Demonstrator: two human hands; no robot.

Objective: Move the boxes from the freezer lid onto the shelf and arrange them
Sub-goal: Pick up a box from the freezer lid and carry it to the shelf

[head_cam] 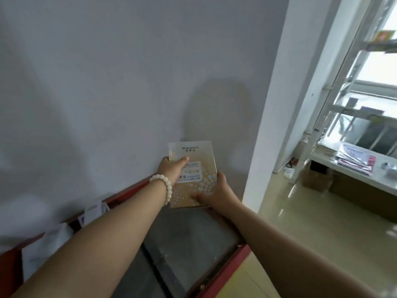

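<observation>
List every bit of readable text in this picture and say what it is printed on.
"OULAIJIA": top of the gold box, held by the left hand and right hand.
"欧莱加": just below it.
"OLLAGEN": middle of the box, first letter hidden behind the left hand.
"加": large, lower down; the small lines beside it are too blurred.
Packets on the counter: print too blurred to read.

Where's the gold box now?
Mid-view, the flat gold cardboard box is held between the left hand and right hand, over the red-rimmed freezer lid, near the grey wall.
</observation>
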